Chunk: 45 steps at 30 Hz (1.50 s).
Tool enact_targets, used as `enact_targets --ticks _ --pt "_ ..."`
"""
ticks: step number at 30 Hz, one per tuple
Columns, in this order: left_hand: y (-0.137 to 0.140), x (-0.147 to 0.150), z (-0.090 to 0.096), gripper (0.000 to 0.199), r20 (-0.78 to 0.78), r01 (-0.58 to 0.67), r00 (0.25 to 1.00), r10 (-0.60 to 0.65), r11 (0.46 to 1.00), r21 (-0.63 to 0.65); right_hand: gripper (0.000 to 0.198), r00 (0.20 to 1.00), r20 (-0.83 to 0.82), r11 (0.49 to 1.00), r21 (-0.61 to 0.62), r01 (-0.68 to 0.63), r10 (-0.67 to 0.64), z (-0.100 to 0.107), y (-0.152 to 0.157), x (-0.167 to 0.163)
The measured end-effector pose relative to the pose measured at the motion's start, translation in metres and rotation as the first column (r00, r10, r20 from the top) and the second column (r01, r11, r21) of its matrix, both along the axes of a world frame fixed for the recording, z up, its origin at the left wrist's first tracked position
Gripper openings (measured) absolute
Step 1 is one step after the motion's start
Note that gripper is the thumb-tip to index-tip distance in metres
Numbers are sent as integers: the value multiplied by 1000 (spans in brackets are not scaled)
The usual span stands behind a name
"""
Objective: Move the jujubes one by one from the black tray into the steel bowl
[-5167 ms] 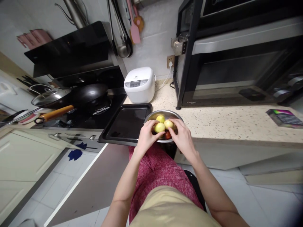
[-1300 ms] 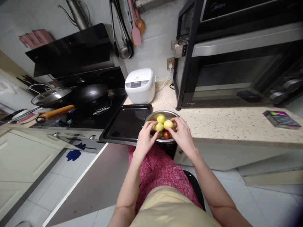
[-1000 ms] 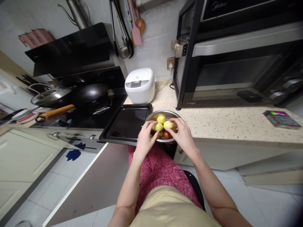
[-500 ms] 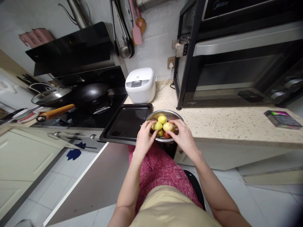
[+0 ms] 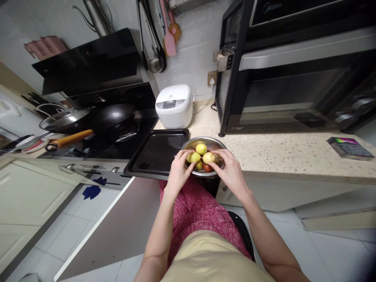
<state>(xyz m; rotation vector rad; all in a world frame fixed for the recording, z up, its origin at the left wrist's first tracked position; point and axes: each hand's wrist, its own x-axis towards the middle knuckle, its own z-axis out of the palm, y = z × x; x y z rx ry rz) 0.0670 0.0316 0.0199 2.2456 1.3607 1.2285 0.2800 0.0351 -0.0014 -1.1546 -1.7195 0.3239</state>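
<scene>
Within a round, silver stainless-steel bowl at the counter's near edge: several smooth, rounded pieces of produce, kind not certain. At the bowl's left side, one oval yellow-green piece; thumb and fingers of the left hand are clamped on it from near and far. At the bowl's right side, one pale-yellow round piece; thumb and fingertips of the right hand are at its right edge, though how firmly it is gripped cannot be told. Hands apart from each other, one on either side of the bowl.

Also in the bowl: a bright-yellow round piece toward the far wall; toward the near rim, a glossy red round piece and, to its left, a small olive-yellow piece, both partly covered.

Just left of the bowl: a shallow black rectangular baking tray. Beyond the bowl, slightly left: a white rounded rice cooker. Right of the bowl: a cream speckled stone counter. Beyond it, to the bowl's right: a large black oven with a silver handle. Well left of the bowl: a black wok.
</scene>
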Motion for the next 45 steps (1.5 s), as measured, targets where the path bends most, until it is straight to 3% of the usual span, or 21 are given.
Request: enact_targets --ticks 18,31,35,40,45 --pt "8 1 1 36 60 66 996 -67 998 8 26 999 26 998 -51 -30 31 5 3 -3" --pt "3 -4 3 30 66 35 997 -39 998 59 26 1000 19 1000 -2 -14 14 3 3 3" --pt "-10 -6 7 26 88 -51 995 40 991 124 24 999 -9 995 84 44 -44 5 -6 7" --pt "-42 -8 13 21 183 -210 969 166 944 253 20 973 -69 957 179 227 -218 -7 -14 21" --pt "-104 -12 25 23 289 -189 954 78 905 382 19 941 -71 919 204 338 -331 -30 -15 37"
